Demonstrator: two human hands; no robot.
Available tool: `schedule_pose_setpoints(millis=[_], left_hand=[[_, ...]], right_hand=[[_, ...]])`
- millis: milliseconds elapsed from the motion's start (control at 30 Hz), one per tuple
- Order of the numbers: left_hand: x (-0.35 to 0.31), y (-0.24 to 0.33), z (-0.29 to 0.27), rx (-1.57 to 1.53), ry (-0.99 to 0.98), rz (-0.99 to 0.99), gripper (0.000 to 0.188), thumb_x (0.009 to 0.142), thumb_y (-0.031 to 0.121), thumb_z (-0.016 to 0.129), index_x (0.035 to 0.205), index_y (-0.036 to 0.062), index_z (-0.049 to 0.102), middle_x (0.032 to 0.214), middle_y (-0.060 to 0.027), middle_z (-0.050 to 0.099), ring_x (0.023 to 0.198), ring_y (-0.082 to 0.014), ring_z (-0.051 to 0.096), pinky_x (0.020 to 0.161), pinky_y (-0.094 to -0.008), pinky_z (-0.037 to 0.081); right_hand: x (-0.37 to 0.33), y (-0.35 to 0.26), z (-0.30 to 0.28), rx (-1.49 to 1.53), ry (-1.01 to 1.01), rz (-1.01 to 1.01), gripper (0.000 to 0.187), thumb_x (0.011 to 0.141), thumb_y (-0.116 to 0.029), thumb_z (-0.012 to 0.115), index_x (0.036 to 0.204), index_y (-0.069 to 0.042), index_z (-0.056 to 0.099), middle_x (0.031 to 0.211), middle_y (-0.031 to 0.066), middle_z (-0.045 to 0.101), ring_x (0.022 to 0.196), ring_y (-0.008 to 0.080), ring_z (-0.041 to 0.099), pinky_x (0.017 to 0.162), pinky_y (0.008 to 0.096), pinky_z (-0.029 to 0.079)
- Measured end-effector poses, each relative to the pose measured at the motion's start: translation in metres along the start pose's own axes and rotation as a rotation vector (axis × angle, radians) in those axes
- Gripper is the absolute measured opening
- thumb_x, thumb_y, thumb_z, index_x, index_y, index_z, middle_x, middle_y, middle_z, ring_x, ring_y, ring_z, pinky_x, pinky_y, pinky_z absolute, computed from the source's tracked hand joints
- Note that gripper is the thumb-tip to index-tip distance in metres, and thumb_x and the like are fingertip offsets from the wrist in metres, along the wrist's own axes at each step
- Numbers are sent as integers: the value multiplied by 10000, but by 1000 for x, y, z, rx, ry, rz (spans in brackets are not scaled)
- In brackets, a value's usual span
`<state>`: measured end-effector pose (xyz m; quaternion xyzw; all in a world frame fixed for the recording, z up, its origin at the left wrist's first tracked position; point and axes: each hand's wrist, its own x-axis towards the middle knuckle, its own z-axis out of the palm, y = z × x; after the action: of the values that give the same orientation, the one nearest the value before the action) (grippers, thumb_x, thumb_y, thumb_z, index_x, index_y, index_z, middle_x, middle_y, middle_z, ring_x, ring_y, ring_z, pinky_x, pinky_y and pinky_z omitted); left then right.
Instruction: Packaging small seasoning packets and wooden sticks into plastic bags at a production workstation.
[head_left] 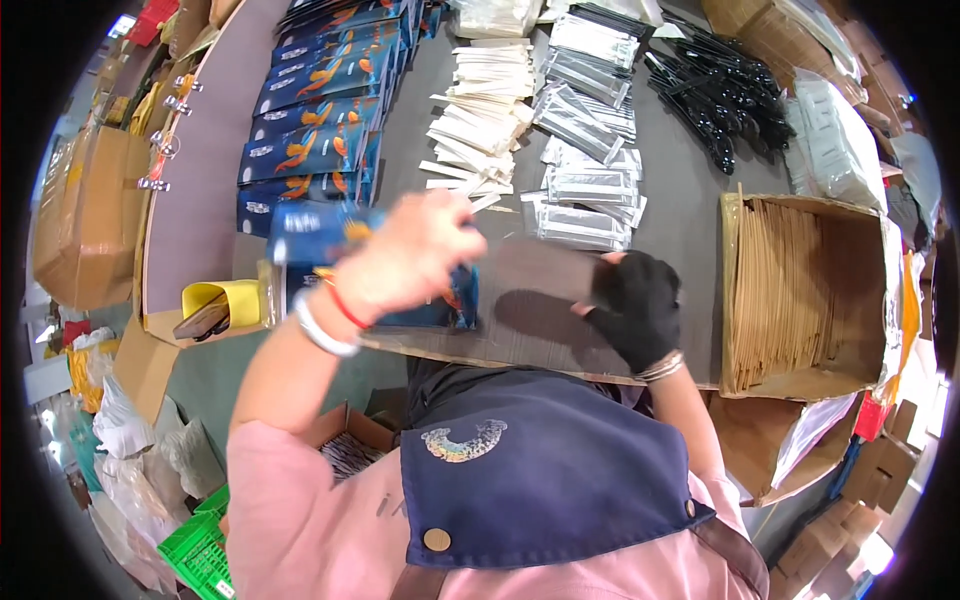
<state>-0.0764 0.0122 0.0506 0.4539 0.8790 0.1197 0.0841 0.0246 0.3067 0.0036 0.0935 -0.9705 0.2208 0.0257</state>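
My left hand (pixel 425 245), bare and blurred by motion, is raised over the near edge of the table with its fingers curled in. Whether anything is in them is hidden. Below and beside it lie blue printed pouches (pixel 455 300), partly covered by the hand and wrist. Just beyond its fingertips is a pile of off-white flat strips (pixel 485 135). In a black fingerless glove, my right hand (pixel 640 305) grips one end of a flat brown piece (pixel 550 265), smeared by motion, above the table. Clear-wrapped packets (pixel 590 190) lie beyond it.
Overlapping blue pouches (pixel 310 135) fill the table's left. Black-wrapped utensils (pixel 720 90) lie at the far right. An open carton (pixel 730 300) of upright brown flat pieces stands right of my glove. At the left edge is a yellow holder (pixel 225 300); a green crate (pixel 205 550) sits lower left.
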Motion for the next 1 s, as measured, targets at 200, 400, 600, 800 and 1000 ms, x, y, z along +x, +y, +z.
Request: schedule_pose_setpoints(millis=[200, 400, 600, 800, 1000], left_hand=[[-43, -10, 41, -86, 463, -564, 559, 648, 255, 842, 1139, 69, 648, 1314, -177, 510, 1221, -396, 465, 1031, -491, 393], [-43, 47, 106, -214, 377, -793, 921, 632, 399, 882, 1386, 40, 493, 1424, -178, 442, 1365, -378, 343, 1153, -558, 170], [-51, 41, 110, -368, 422, -756, 968, 644, 418, 873, 1408, 2, 448, 1446, -195, 419, 1407, -396, 290, 1167, -565, 119], [-52, 36, 110, -399, 398, -745, 989, 656, 405, 871, 1426, -15, 415, 1472, -205, 404, 1428, -397, 272, 1171, -572, 108], [-54, 37, 105, -446, 375, -736, 959, 673, 377, 864, 1423, -20, 414, 1489, -201, 397, 1445, -383, 260, 1175, -574, 103]], right_hand=[[-5, -2, -9, -24, -42, 31, 634, 635, -362, 839, 1146, -90, 581, 1049, 90, 610, 1034, 307, 574, 907, 436, 409], [-3, -14, -12, -103, -100, -21, 610, 627, -365, 837, 1120, -102, 593, 1054, 77, 609, 1004, 295, 568, 947, 432, 374], [0, -18, -11, -130, -207, -91, 623, 637, -408, 823, 1131, -103, 594, 1064, 88, 603, 1005, 309, 556, 952, 432, 369], [20, -42, 35, 33, -220, -219, 654, 679, -461, 800, 1158, -72, 583, 1074, 113, 600, 1026, 310, 567, 951, 451, 371], [22, -55, 42, 47, -277, -175, 626, 691, -440, 801, 1158, -90, 576, 1107, 112, 597, 1061, 308, 569, 987, 489, 356]])
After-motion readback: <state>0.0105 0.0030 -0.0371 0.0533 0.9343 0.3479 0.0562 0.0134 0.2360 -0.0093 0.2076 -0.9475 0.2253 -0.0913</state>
